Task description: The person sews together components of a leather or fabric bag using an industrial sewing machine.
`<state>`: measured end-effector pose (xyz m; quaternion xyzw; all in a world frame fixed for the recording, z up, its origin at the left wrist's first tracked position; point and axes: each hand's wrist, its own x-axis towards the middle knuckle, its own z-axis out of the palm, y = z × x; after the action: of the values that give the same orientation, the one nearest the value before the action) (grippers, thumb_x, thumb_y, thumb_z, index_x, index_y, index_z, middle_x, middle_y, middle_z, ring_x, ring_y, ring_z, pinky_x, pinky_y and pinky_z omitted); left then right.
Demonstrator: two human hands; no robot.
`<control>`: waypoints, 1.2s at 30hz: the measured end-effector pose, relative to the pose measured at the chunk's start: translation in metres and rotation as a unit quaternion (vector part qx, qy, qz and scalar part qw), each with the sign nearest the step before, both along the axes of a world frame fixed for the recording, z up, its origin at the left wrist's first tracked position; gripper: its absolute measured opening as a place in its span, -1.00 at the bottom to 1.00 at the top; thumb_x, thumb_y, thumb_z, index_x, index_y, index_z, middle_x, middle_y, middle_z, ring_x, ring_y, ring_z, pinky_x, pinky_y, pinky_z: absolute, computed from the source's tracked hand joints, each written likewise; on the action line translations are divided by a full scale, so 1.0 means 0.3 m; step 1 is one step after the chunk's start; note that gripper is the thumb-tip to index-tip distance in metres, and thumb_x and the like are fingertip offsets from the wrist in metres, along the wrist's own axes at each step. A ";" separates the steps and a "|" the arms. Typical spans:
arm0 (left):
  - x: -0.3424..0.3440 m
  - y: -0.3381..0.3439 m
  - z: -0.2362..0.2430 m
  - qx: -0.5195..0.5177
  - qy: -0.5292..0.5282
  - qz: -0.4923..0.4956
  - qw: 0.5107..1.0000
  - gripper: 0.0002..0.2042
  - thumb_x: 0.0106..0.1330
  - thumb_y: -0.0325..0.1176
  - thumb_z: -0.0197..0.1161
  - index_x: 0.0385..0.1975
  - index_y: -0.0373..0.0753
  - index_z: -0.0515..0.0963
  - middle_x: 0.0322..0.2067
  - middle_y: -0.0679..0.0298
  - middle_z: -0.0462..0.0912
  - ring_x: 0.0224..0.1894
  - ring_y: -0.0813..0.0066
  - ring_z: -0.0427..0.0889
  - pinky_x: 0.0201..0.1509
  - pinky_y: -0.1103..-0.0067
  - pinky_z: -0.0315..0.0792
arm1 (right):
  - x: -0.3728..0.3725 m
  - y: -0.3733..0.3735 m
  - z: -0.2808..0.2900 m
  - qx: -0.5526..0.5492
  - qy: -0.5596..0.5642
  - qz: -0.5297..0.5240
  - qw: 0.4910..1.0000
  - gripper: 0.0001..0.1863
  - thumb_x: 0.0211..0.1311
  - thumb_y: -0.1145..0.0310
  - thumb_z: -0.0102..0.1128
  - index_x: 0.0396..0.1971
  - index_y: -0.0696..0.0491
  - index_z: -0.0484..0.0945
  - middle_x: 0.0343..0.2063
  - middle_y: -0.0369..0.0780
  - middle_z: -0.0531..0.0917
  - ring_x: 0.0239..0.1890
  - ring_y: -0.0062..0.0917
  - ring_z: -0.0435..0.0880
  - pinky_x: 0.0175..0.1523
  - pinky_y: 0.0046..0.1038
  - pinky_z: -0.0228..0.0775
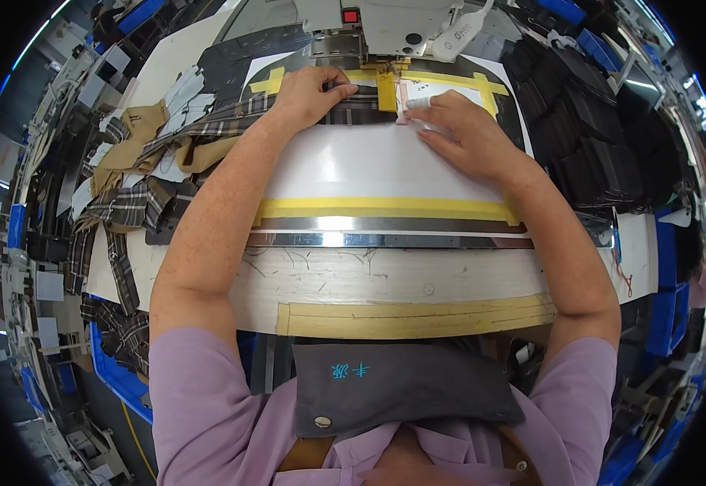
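Observation:
A dark plaid fabric strip (363, 111) lies across the white sheet under the sewing machine head (369, 32). My left hand (308, 97) is closed on the strip's upper edge, left of the needle area, thumb and forefinger together. Beside the yellow piece (387, 89) below the machine head, my right hand (470, 136) has its thumb and forefinger apart. A white wrap (419, 103) covers that forefinger's tip, which is close to a narrow pinkish strip (402, 101). Whether the fingertip touches it, I cannot tell.
Plaid and tan fabric pieces (130, 146) lie heaped at left, some hanging over the table edge. Dark folded stacks (584, 130) stand at right. Yellow tape (385, 209) borders the white sheet, before a metal edge (385, 240). A blue bin (118, 373) sits below left.

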<state>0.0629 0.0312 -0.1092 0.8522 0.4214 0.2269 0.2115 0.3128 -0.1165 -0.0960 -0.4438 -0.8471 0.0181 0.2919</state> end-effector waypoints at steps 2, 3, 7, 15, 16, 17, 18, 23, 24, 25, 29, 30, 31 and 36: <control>0.005 0.025 -0.014 -0.003 -0.007 -0.007 1.000 -0.76 0.30 -0.19 0.36 -0.28 -0.26 0.66 -0.49 0.25 0.68 -0.44 0.57 0.54 -0.28 0.54 0.43 | -0.004 0.062 -0.006 -0.010 -0.014 -0.016 1.000 -0.74 0.27 0.32 0.23 -0.08 0.05 0.68 -0.33 -0.19 0.65 -0.15 -0.28 0.55 -0.01 -0.31 0.44; 0.012 0.038 -0.023 -0.008 -0.015 -0.009 1.000 -0.76 0.30 -0.19 0.36 -0.28 -0.27 0.65 -0.50 0.25 0.68 -0.45 0.58 0.53 -0.29 0.55 0.43 | -0.001 0.079 -0.010 -0.022 -0.031 -0.028 0.999 -0.72 0.28 0.29 0.25 -0.06 0.05 0.68 -0.32 -0.20 0.66 -0.15 -0.29 0.55 -0.01 -0.32 0.44; 0.027 0.064 -0.024 0.005 -0.003 -0.011 1.000 -0.72 0.22 -0.06 0.39 -0.27 -0.14 0.72 -0.44 0.15 0.73 -0.41 0.25 0.68 -0.24 0.38 0.52 | 0.005 0.102 -0.040 -0.028 -0.028 -0.032 0.999 -0.67 0.27 0.21 0.28 -0.05 0.05 0.69 -0.32 -0.21 0.66 -0.13 -0.33 0.55 -0.01 -0.32 0.44; 0.052 0.053 -0.002 0.028 0.024 -0.002 0.999 -0.72 0.19 -0.06 0.42 -0.28 -0.13 0.71 -0.43 0.17 0.73 -0.38 0.27 0.68 -0.23 0.39 0.51 | -0.004 0.104 -0.040 0.032 -0.053 -0.039 0.997 -0.68 0.23 0.15 0.32 -0.12 0.02 0.71 -0.30 -0.28 0.66 -0.12 -0.38 0.54 -0.02 -0.32 0.44; 0.050 0.047 0.003 0.029 0.042 0.013 0.999 -0.73 0.17 -0.08 0.45 -0.29 -0.12 0.71 -0.39 0.20 0.73 -0.33 0.29 0.68 -0.20 0.42 0.51 | -0.009 0.105 -0.037 0.031 -0.052 -0.038 0.997 -0.68 0.23 0.15 0.32 -0.12 0.02 0.71 -0.30 -0.28 0.66 -0.12 -0.38 0.54 -0.02 -0.32 0.44; 0.043 0.050 -0.016 0.029 0.043 0.014 0.999 -0.73 0.17 -0.08 0.45 -0.29 -0.12 0.71 -0.39 0.20 0.73 -0.33 0.29 0.68 -0.20 0.42 0.51 | -0.015 0.108 -0.034 0.024 -0.053 -0.040 0.998 -0.69 0.23 0.15 0.32 -0.14 0.02 0.71 -0.29 -0.28 0.66 -0.12 -0.38 0.54 -0.02 -0.32 0.44; 0.035 0.057 -0.046 0.123 -0.020 -0.013 0.992 -0.75 0.17 -0.16 0.46 -0.33 -0.19 0.69 -0.33 0.20 0.73 -0.30 0.35 0.69 -0.20 0.45 0.51 | -0.020 0.110 -0.032 0.016 -0.053 -0.042 0.998 -0.70 0.22 0.15 0.32 -0.16 0.02 0.71 -0.29 -0.29 0.66 -0.11 -0.38 0.55 -0.02 -0.33 0.45; 0.028 -0.046 -0.021 0.306 0.001 -0.066 0.950 -0.81 0.18 -0.34 0.45 -0.28 -0.29 0.68 -0.16 0.22 0.73 -0.09 0.35 0.70 -0.02 0.46 0.54 | -0.001 0.108 -0.046 0.019 -0.050 -0.046 0.998 -0.73 0.22 0.18 0.33 -0.18 0.02 0.71 -0.29 -0.30 0.66 -0.12 -0.40 0.54 -0.03 -0.34 0.44; 0.023 -0.060 -0.023 0.261 0.012 -0.101 0.960 -0.81 0.21 -0.39 0.41 -0.22 -0.30 0.69 -0.12 0.21 0.73 -0.06 0.32 0.69 0.05 0.48 0.53 | 0.001 0.107 -0.046 0.015 -0.050 -0.049 0.997 -0.73 0.22 0.19 0.33 -0.19 0.02 0.71 -0.30 -0.30 0.66 -0.12 -0.40 0.54 -0.03 -0.34 0.44; 0.018 -0.071 -0.024 0.216 0.023 -0.137 0.967 -0.80 0.24 -0.44 0.36 -0.16 -0.31 0.69 -0.09 0.21 0.73 -0.03 0.28 0.69 0.12 0.50 0.52 | 0.002 0.106 -0.046 0.014 -0.048 -0.051 0.997 -0.73 0.22 0.19 0.33 -0.19 0.02 0.71 -0.30 -0.30 0.66 -0.12 -0.40 0.54 -0.03 -0.34 0.44; 0.006 -0.071 -0.015 0.105 -0.041 -0.129 0.985 -0.79 0.29 -0.39 0.32 -0.12 -0.26 0.71 -0.03 0.17 0.71 0.00 0.28 0.66 0.15 0.47 0.51 | -0.005 0.104 -0.044 0.019 -0.044 -0.047 0.998 -0.75 0.21 0.19 0.34 -0.21 0.02 0.71 -0.30 -0.31 0.64 -0.11 -0.41 0.53 -0.02 -0.33 0.41; -0.003 -0.046 -0.014 0.097 -0.038 -0.139 0.985 -0.78 0.29 -0.40 0.31 -0.10 -0.25 0.70 -0.02 0.16 0.70 0.00 0.28 0.67 0.15 0.48 0.52 | -0.011 0.104 -0.043 0.016 -0.045 -0.048 0.998 -0.75 0.21 0.20 0.34 -0.21 0.02 0.70 -0.30 -0.32 0.64 -0.10 -0.41 0.53 -0.02 -0.33 0.41; -0.001 -0.033 -0.010 0.087 -0.035 -0.150 0.984 -0.78 0.30 -0.41 0.31 -0.08 -0.24 0.70 -0.01 0.16 0.70 0.01 0.29 0.68 0.14 0.50 0.53 | -0.009 0.105 -0.046 0.015 -0.045 -0.050 0.998 -0.75 0.21 0.20 0.34 -0.21 0.02 0.70 -0.30 -0.32 0.64 -0.10 -0.41 0.53 -0.02 -0.33 0.41; 0.008 -0.038 -0.021 0.075 -0.033 -0.144 0.986 -0.78 0.29 -0.46 0.31 -0.09 -0.27 0.70 -0.02 0.17 0.72 -0.01 0.34 0.69 0.12 0.52 0.54 | 0.001 0.107 -0.064 0.028 -0.056 -0.055 0.997 -0.76 0.20 0.20 0.33 -0.22 0.01 0.70 -0.29 -0.32 0.64 -0.09 -0.43 0.53 -0.04 -0.34 0.40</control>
<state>0.0654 0.0198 -0.1155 0.9094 0.2692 0.2528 0.1913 0.3129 -0.0844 -0.1153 -0.4816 -0.8365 -0.0468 0.2571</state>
